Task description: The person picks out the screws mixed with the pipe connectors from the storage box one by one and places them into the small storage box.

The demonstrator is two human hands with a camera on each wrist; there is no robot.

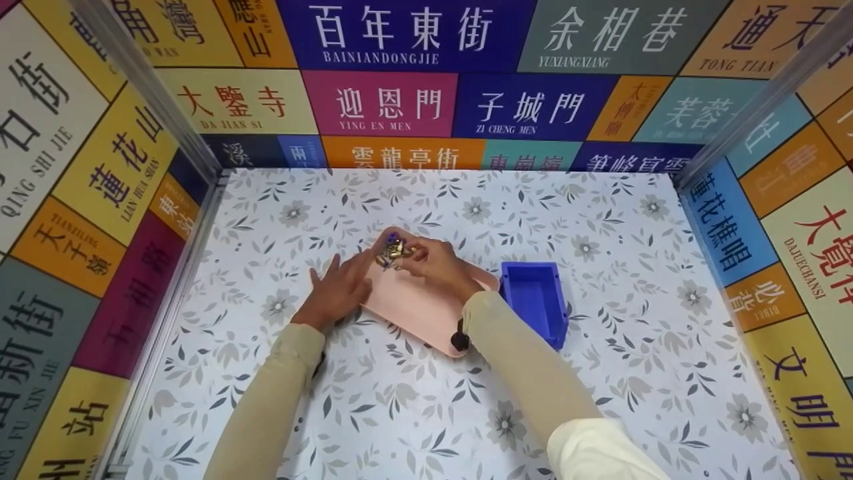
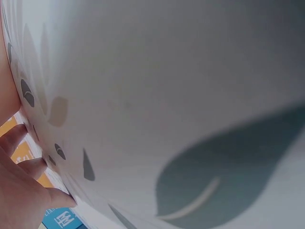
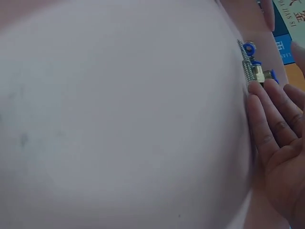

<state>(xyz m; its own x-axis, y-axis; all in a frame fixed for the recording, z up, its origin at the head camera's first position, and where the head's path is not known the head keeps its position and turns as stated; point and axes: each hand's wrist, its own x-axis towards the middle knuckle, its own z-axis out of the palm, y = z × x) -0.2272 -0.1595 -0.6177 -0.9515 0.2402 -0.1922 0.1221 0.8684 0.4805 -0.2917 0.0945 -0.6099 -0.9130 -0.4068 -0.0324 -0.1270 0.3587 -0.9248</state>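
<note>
A pink tray (image 1: 413, 313) lies on the floral tabletop (image 1: 413, 413). A small heap of brass and blue metal fittings (image 1: 392, 251) sits at its far corner. My right hand (image 1: 433, 263) reaches over the tray and pinches the fittings between fingertips and thumb. In the right wrist view the fingers (image 3: 267, 114) lie against the fittings (image 3: 255, 67) on the pale tray surface (image 3: 119, 119). My left hand (image 1: 336, 287) lies flat with straight fingers on the tray's left edge. The left wrist view shows its fingers (image 2: 19, 186) and the tabletop (image 2: 167, 95) up close.
An open-topped blue bin (image 1: 533, 297) stands just right of the tray, close to my right forearm. Walls covered in coloured street-name signs (image 1: 400, 100) enclose the table at the back and on both sides.
</note>
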